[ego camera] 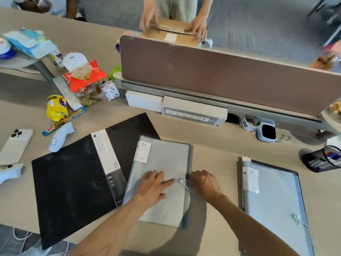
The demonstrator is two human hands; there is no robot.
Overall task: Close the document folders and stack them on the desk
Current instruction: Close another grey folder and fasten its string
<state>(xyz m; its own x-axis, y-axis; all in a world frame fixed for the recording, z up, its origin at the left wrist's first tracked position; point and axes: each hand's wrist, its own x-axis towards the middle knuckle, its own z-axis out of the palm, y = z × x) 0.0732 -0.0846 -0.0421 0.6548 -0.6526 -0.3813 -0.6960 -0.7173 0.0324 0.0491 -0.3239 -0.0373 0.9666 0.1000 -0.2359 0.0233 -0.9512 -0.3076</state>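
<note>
The landmark for all positions is the middle grey folder point(162, 174), which lies closed and flat on the counter point(217, 145), slightly tilted, at the centre of the view.

Far left of the middle grey folder, a white phone point(15, 145) lies face down near the counter edge. Up and left of the folder stand a yellow snack cup point(56, 108) and a candy bar point(62, 122), well apart from it.

Directly left of the middle grey folder, a black folder point(73, 182) lies open and flat. The grey folder's left edge overlaps the black folder's right half.

The left hand point(151, 189) rests palm down on the cover of the middle grey folder. Its fingers point(166, 182) are extended and held close together, pressing the cover, with the tips just beside the round string button point(179, 180) near the folder's right edge.

The right hand point(204, 183) sits at the right edge of the middle grey folder. Its fingers are curled and pinching the closure string point(186, 185), which runs from the button.

Right of the middle grey folder, well apart, a second grey folder point(273, 204) lies closed on the counter.

Farther right and up, a black mesh pen cup point(321, 159) lies tipped on its side.

Beyond the middle grey folder, a brown divider panel point(221, 74) stands along the counter.
</note>
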